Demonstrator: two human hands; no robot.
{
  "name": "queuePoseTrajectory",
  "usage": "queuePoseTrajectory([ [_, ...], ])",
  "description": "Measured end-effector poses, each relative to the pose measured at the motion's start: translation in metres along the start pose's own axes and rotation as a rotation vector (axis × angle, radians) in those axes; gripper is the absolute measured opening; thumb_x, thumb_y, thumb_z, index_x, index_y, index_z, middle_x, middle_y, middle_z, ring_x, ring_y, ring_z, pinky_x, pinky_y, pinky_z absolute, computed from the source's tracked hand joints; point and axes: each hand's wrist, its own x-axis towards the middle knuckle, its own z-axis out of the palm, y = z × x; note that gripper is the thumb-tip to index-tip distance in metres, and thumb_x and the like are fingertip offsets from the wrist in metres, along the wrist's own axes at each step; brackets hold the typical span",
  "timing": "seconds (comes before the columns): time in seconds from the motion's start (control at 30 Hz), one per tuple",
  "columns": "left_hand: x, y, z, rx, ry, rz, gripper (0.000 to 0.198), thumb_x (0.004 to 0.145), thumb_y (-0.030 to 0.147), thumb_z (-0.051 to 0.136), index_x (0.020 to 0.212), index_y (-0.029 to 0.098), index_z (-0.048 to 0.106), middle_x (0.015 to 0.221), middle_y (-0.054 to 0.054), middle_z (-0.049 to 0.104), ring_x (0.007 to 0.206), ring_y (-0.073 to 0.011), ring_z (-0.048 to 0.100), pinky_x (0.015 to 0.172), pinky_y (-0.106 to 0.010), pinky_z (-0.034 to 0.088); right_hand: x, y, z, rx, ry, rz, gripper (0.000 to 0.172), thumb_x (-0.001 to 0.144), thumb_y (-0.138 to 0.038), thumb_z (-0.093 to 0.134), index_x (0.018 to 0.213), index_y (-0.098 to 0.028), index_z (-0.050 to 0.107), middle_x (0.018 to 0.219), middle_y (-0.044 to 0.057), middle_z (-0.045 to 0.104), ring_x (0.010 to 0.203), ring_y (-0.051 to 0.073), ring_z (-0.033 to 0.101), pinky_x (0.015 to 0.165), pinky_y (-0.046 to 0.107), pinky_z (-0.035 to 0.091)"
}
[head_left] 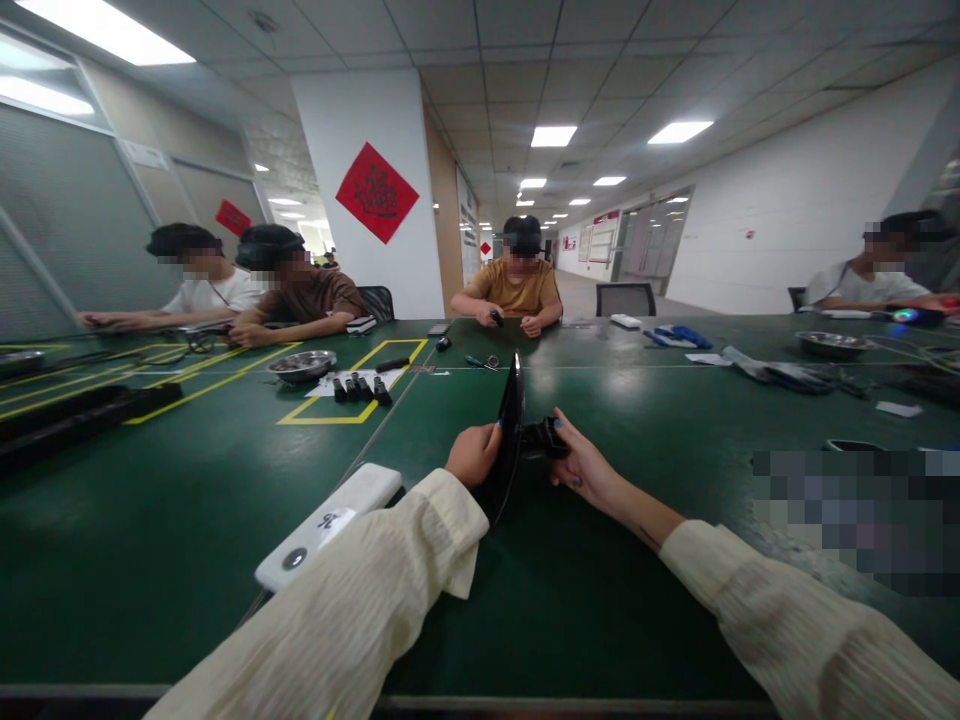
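A thin, glossy black panel (511, 440) stands nearly edge-on above the green table, so its face is mostly hidden. My left hand (474, 452) is closed on its left side, thumb against the surface. On the right side of the panel is a black mount-like piece (541, 438), which my right hand (589, 465) grips between thumb and fingers. Whether the two black parts are fixed together or only touching, I cannot tell. Beside my left forearm lies a long white device (330, 525) with a round dark lens and a label.
The green table (187, 560) carries several short black cylinders (364, 388), a metal bowl (302, 366), pliers-like tools (482, 361) and grey gloves (776, 372). Another bowl (832, 344) stands at right. A co-worker (517, 285) sits opposite; others sit at left and right.
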Motion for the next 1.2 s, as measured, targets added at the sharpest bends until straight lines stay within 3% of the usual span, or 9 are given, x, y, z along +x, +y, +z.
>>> queuePoseTrajectory([
  [0.07, 0.0003, -0.0006, 0.0000, -0.019, 0.009, -0.002, 0.040, 0.087, 0.030, 0.032, 0.058, 0.018, 0.056, 0.063, -0.007, 0.061, 0.061, -0.0183, 0.055, 0.058, -0.026, 0.034, -0.0017, -0.0001, 0.0007, -0.013, 0.013, -0.007, 0.077, 0.078, -0.026, 0.054, 0.144, -0.032, 0.014, 0.060, -0.008, 0.057, 0.027, 0.003, 0.029, 0.037, 0.022, 0.042],
  [0.17, 0.0003, -0.0012, 0.0011, -0.018, 0.010, -0.013, 0.039, 0.087, 0.030, 0.032, 0.060, 0.017, 0.057, 0.066, -0.008, 0.062, 0.064, -0.0187, 0.056, 0.059, -0.026, 0.034, -0.0024, -0.0011, 0.0004, -0.021, 0.010, -0.012, 0.077, 0.077, -0.020, 0.048, 0.146, -0.029, 0.014, 0.053, -0.009, 0.052, 0.026, 0.003, 0.026, 0.035, 0.021, 0.040],
  [0.47, -0.0021, 0.0028, 0.0076, 0.105, -0.025, 0.046, 0.044, 0.093, 0.033, 0.023, 0.070, 0.017, 0.057, 0.067, -0.008, 0.062, 0.066, -0.0193, 0.058, 0.061, -0.027, 0.036, 0.0007, -0.0023, -0.0026, 0.055, 0.067, -0.004, 0.067, 0.082, -0.023, 0.040, 0.145, -0.030, 0.017, 0.052, -0.008, 0.050, 0.024, 0.003, 0.024, 0.032, 0.020, 0.037],
  [0.83, -0.0031, 0.0030, 0.0053, 0.216, -0.119, 0.095, 0.037, 0.095, 0.031, 0.019, 0.089, 0.017, 0.052, 0.080, -0.007, 0.065, 0.077, -0.0193, 0.063, 0.070, -0.027, 0.041, -0.0006, -0.0045, -0.0021, 0.057, 0.065, -0.005, 0.060, 0.087, -0.021, 0.035, 0.144, -0.031, 0.019, 0.058, -0.006, 0.056, 0.023, 0.003, 0.023, 0.032, 0.020, 0.036],
  [1.07, -0.0030, -0.0033, 0.0093, 0.189, -0.108, 0.064, 0.033, 0.095, 0.030, 0.019, 0.107, 0.014, 0.046, 0.085, -0.009, 0.065, 0.084, -0.0208, 0.063, 0.074, -0.029, 0.042, -0.0004, -0.0075, -0.0019, 0.052, 0.054, 0.020, 0.060, 0.086, -0.023, 0.037, 0.143, -0.033, 0.021, 0.058, -0.006, 0.055, 0.024, 0.002, 0.024, 0.033, 0.020, 0.036],
  [1.2, -0.0032, -0.0049, 0.0062, 0.143, -0.136, 0.119, 0.034, 0.094, 0.031, 0.021, 0.112, 0.014, 0.044, 0.083, -0.008, 0.065, 0.083, -0.0207, 0.063, 0.072, -0.028, 0.042, -0.0003, -0.0077, -0.0036, 0.052, 0.066, 0.013, 0.060, 0.084, -0.024, 0.039, 0.142, -0.033, 0.024, 0.061, -0.005, 0.056, 0.025, 0.002, 0.024, 0.033, 0.019, 0.035],
])
